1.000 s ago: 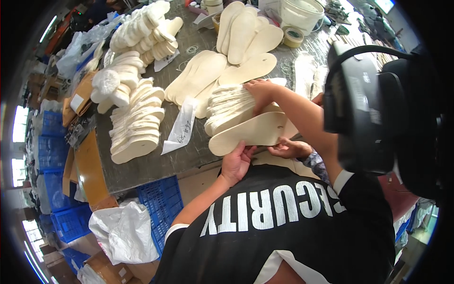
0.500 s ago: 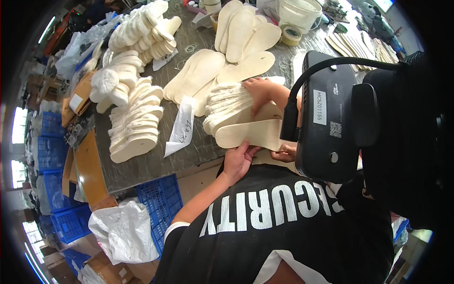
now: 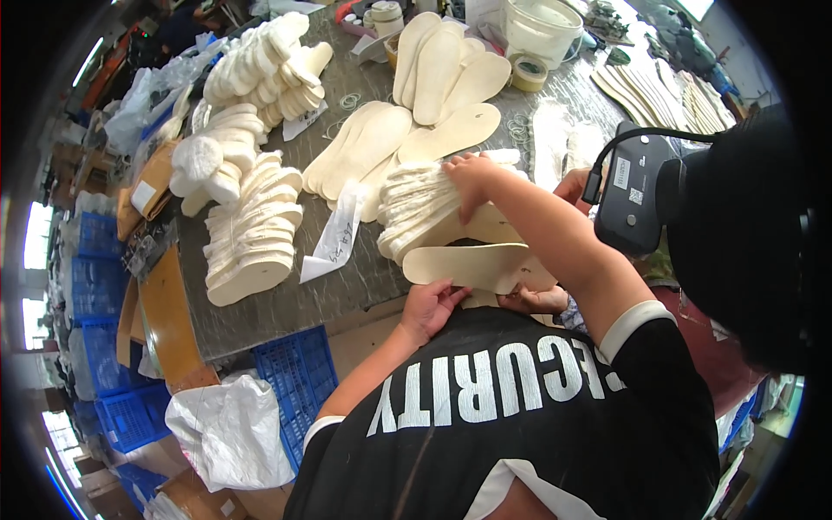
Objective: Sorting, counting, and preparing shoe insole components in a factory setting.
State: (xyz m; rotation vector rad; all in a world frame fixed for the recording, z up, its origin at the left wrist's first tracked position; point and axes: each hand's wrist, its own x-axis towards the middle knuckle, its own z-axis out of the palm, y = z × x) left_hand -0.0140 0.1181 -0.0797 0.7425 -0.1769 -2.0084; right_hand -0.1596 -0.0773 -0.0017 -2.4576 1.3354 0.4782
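Near the table's front edge, my left hand (image 3: 431,309) pinches the lower edge of a cream insole (image 3: 459,263), thumb on its face. A co-worker's hand (image 3: 539,300) in a patterned sleeve touches the same insole's right end. Just behind it, a fleecy stack of insoles (image 3: 414,201) stands on edge. My right hand (image 3: 475,180) reaches across and grips the stack's right part, fingers over the top and thumb on the near face. The co-worker's other hand (image 3: 574,187) shows partly beyond my right forearm.
Fanned flat insoles (image 3: 364,143) and a written paper slip (image 3: 336,234) lie behind. More fleecy stacks (image 3: 251,234) stand left. A white bucket (image 3: 542,30) and a tape roll (image 3: 529,71) sit at the back. The co-worker's head-worn device (image 3: 633,186) juts in from the right.
The co-worker's head and device have drawn back to the right, uncovering my right forearm and their other hand. The held insole has shifted slightly right and nearer to me.
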